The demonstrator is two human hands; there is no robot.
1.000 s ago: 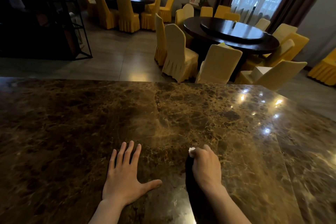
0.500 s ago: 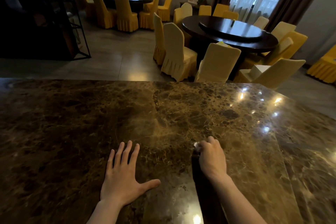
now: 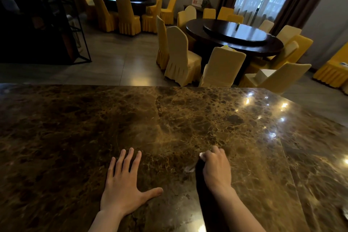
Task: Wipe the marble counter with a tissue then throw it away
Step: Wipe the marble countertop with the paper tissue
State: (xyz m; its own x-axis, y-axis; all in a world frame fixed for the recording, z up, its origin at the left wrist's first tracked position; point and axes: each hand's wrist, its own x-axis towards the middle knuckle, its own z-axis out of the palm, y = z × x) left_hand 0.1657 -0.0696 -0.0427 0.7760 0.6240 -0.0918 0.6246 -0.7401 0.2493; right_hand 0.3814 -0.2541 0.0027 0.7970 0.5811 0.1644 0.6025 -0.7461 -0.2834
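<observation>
A glossy dark brown marble counter [image 3: 169, 118] fills the lower half of the view. My left hand [image 3: 126, 186] lies flat on it, palm down, fingers spread, holding nothing. My right hand [image 3: 216, 169] is closed over a small white tissue [image 3: 202, 155] and presses it against the marble just right of centre. Only a corner of the tissue shows past my knuckles; the remainder is hidden under the hand.
Beyond the counter's far edge is a dining room with round dark tables [image 3: 235, 37] and yellow-covered chairs [image 3: 180, 56]. A black metal shelf frame [image 3: 75, 24] stands at the left. A pale object [image 3: 345, 213] lies at the counter's right edge.
My right hand has slid the tissue a little farther forward and to the right across the marble. My left hand has stayed flat in place.
</observation>
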